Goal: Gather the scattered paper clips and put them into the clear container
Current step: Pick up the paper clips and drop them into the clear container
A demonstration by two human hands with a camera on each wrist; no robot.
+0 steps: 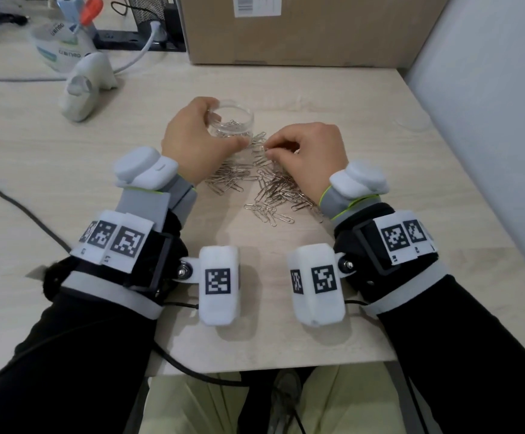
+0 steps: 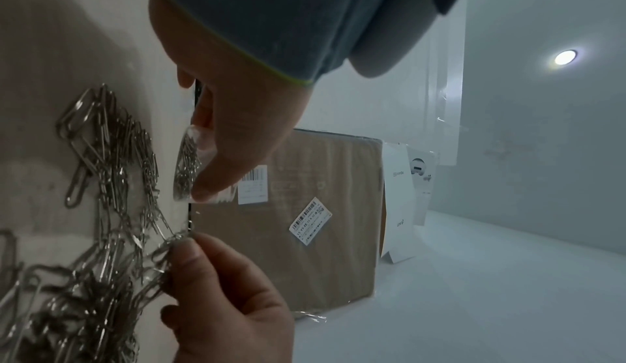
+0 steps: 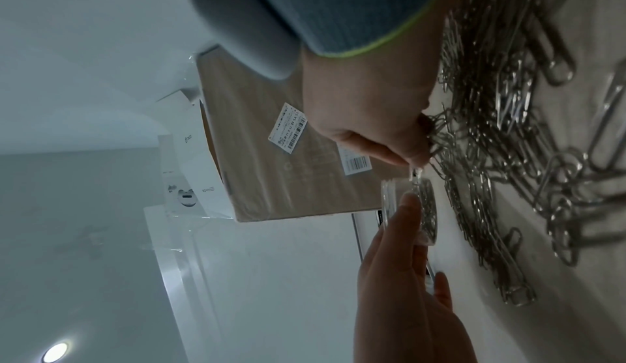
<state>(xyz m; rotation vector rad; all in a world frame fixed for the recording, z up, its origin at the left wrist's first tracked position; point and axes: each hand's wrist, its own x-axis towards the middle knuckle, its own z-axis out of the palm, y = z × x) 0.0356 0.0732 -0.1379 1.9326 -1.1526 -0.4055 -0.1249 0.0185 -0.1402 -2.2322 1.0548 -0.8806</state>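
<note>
A small clear round container stands on the wooden table with several paper clips inside it. My left hand grips its near side, thumb against its wall. Just right of it, my right hand pinches a few silver clips at the far edge of the heap, fingertips close to the container. A loose heap of paper clips spreads on the table between and under both wrists, also in the left wrist view.
A large cardboard box stands behind the container at the back of the table. A white handheld scanner with its cable lies at the far left. A dark cable runs along the left. A grey partition borders the right side.
</note>
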